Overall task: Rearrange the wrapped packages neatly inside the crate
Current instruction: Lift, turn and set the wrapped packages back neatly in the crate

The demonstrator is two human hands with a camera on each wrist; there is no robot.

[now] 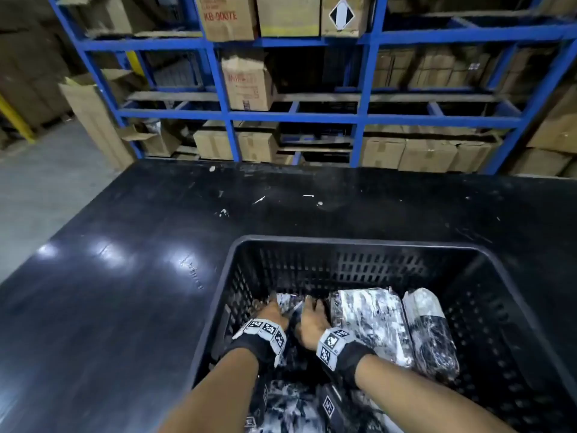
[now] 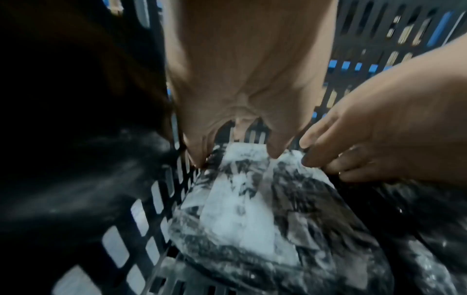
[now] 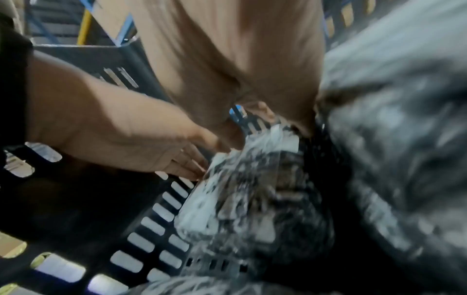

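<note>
A black slatted crate (image 1: 487, 276) sits on a black table. Inside, at its left wall, lies a wrapped package (image 1: 288, 303) in black-and-white plastic. My left hand (image 1: 270, 307) grips its far left end, thumb and fingers astride it (image 2: 237, 155). My right hand (image 1: 312, 310) holds the same package's right side, its fingers (image 2: 310, 159) tucked along the edge, thumb and fingers straddling the end (image 3: 267, 129). The package (image 2: 242, 209) lies lengthwise against the slatted wall. Two more wrapped packages (image 1: 368, 323) (image 1: 431, 335) lie side by side to the right.
More wrapped packages (image 1: 281, 407) fill the crate's near end under my forearms. The black table (image 1: 125, 276) stretches left and beyond the crate. Blue shelving (image 1: 296, 117) with cardboard boxes stands behind it. The big neighbouring package (image 3: 404, 139) presses close to my right hand.
</note>
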